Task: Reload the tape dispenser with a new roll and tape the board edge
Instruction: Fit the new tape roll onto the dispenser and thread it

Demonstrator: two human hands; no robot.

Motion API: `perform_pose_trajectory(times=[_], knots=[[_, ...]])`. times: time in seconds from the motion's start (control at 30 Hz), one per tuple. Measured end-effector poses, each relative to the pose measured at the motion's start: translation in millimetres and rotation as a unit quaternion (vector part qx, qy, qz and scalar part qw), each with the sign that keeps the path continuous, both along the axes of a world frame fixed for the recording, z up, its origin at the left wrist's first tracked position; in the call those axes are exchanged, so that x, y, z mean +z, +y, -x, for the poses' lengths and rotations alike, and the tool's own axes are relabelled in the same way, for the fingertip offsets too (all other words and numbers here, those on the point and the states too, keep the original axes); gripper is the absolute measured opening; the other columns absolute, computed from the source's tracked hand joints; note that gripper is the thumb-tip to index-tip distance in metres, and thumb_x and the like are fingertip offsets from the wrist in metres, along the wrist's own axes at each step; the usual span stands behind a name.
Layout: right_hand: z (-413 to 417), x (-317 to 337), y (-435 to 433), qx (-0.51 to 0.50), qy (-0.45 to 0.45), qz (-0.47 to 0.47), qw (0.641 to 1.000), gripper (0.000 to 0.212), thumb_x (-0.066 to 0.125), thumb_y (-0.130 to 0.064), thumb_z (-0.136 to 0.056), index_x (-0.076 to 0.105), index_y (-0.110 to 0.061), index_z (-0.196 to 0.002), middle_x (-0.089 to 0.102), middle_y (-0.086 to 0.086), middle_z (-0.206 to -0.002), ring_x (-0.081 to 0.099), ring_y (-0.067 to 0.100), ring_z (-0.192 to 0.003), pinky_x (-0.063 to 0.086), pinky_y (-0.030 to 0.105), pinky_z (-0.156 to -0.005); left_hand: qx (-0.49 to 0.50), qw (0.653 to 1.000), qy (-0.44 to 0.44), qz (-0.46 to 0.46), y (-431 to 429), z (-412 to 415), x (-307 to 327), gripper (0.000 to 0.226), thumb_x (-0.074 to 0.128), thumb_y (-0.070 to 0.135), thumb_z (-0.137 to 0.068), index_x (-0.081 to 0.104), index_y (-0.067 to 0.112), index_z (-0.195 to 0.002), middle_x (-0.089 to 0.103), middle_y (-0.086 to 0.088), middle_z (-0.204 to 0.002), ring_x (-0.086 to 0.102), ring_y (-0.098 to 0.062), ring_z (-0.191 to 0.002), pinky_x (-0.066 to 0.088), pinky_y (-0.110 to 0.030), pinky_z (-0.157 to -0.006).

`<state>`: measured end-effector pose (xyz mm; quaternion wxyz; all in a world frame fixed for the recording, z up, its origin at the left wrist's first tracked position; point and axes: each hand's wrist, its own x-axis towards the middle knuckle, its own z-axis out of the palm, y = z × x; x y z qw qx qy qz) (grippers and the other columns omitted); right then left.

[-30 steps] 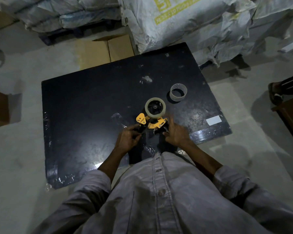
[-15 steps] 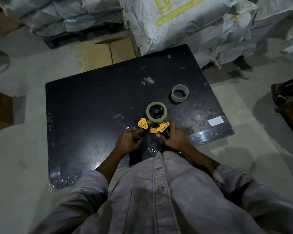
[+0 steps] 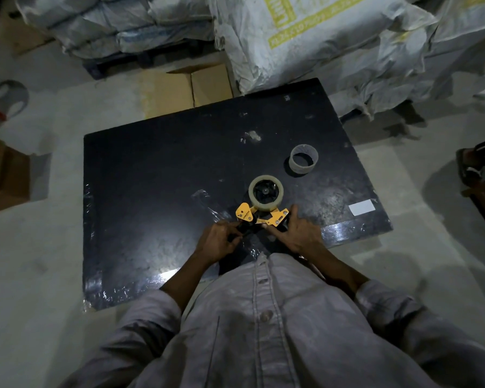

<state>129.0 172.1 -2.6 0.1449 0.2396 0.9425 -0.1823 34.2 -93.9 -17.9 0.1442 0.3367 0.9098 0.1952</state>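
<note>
A yellow-and-black tape dispenser (image 3: 259,217) lies on the black board (image 3: 157,175), near its front edge. A roll of clear tape (image 3: 266,192) sits on the dispenser's hub. My left hand (image 3: 217,242) grips the dispenser's dark left end; my right hand (image 3: 300,232) holds its right side by the yellow plate. An empty tape core (image 3: 303,162) stands on the board beyond and to the right of the dispenser. Clear tape glints along the board's front and left edges.
The board lies on a concrete floor. Large white sacks (image 3: 305,37) crowd its far right corner, and flattened cardboard (image 3: 185,88) lies behind it. A brown box (image 3: 3,175) sits at the left. A white label (image 3: 361,207) marks the board's right corner. Someone's foot (image 3: 476,161) shows at the right edge.
Both hands stay on the dispenser with only slight shifts of grip; my head view has drifted a little, so everything sits lower in the frame.
</note>
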Motion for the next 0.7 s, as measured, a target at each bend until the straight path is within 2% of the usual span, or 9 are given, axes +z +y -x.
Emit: perform_pose_trajectory(times=[0.1,0.2,0.23,0.3,0.37,0.43,0.5,0.57,0.7], knots=[[-1,3,6,0.004,-0.01,0.059,0.998,0.108,0.038,-0.117,-0.069,0.029,-0.029,-0.131,0.083,0.008,-0.108,0.081,0.036,-0.098,0.063,0.058,-0.094,0.075,0.995,-0.073,-0.001,-4,1,-9,0.021,0.083,0.03,-0.094,0.087,0.033,-0.115,0.085,0.01,-0.107,0.078,-0.011,-0.088,0.063,-0.032,-0.078],[-4,13,9,-0.011,-0.012,0.102,0.995,0.107,0.048,-0.114,-0.069,0.027,-0.032,-0.133,0.081,0.005,-0.116,0.081,0.036,-0.102,0.064,0.058,-0.096,0.188,0.949,-0.243,-0.072,-11,-2,-18,0.035,0.087,0.007,-0.09,0.085,0.023,-0.121,0.086,0.004,-0.11,0.082,-0.016,-0.1,0.067,-0.04,-0.093],[-6,15,10,-0.015,-0.017,0.111,0.994,0.109,0.049,-0.114,-0.068,0.027,-0.033,-0.137,0.081,0.006,-0.12,0.08,0.037,-0.105,0.063,0.058,-0.097,0.247,0.915,-0.301,-0.102,-12,-4,-17,0.034,0.086,0.002,-0.091,0.085,0.018,-0.121,0.086,-0.002,-0.107,0.084,-0.022,-0.096,0.069,-0.048,-0.091],[-9,21,12,-0.025,-0.028,0.128,0.991,0.115,0.051,-0.114,-0.067,0.024,-0.033,-0.144,0.079,0.01,-0.128,0.079,0.039,-0.11,0.061,0.06,-0.102,0.374,0.824,-0.391,-0.167,-9,-10,-10,0.025,0.084,0.012,-0.096,0.082,0.009,-0.121,0.085,-0.015,-0.104,0.082,-0.029,-0.081,0.07,-0.059,-0.079],[-12,31,11,-0.033,-0.031,0.149,0.988,0.116,0.056,-0.111,-0.07,0.022,-0.034,-0.15,0.076,0.013,-0.137,0.077,0.041,-0.116,0.059,0.059,-0.107,0.445,0.724,-0.486,-0.203,-4,-14,0,0.038,0.083,0.034,-0.099,0.078,0.004,-0.122,0.084,-0.02,-0.108,0.082,-0.032,-0.082,0.071,-0.054,-0.071],[-13,38,11,-0.043,-0.027,0.166,0.985,0.113,0.061,-0.103,-0.078,0.021,-0.032,-0.157,0.073,0.015,-0.145,0.074,0.043,-0.124,0.055,0.058,-0.111,0.451,0.641,-0.586,-0.207,2,-16,8,0.062,0.079,0.059,-0.095,0.076,0.005,-0.124,0.084,-0.019,-0.114,0.082,-0.035,-0.1,0.07,-0.046,-0.07],[-14,41,13,-0.053,-0.024,0.181,0.982,0.111,0.057,-0.101,-0.083,0.019,-0.032,-0.161,0.072,0.019,-0.147,0.073,0.045,-0.128,0.053,0.061,-0.114,0.44,0.583,-0.649,-0.212,7,-18,8,0.08,0.073,0.075,-0.091,0.074,0.004,-0.129,0.083,-0.017,-0.122,0.08,-0.035,-0.115,0.068,-0.041,-0.075],[-14,39,15,-0.066,-0.028,0.193,0.979,0.106,0.048,-0.103,-0.086,0.018,-0.034,-0.162,0.071,0.021,-0.148,0.071,0.045,-0.13,0.05,0.064,-0.117,0.441,0.533,-0.679,-0.244,14,-20,6,0.089,0.069,0.08,-0.09,0.07,0.002,-0.134,0.081,-0.016,-0.127,0.08,-0.031,-0.116,0.067,-0.036,-0.071],[-17,39,17,-0.082,-0.019,0.205,0.975,0.096,0.037,-0.104,-0.089,0.022,-0.038,-0.157,0.076,0.02,-0.139,0.072,0.046,-0.127,0.05,0.064,-0.114,0.453,0.45,-0.692,-0.336,26,-25,4,0.081,0.073,0.064,-0.097,0.062,-0.004,-0.138,0.079,-0.021,-0.131,0.083,-0.029,-0.105,0.067,-0.031,-0.058]])
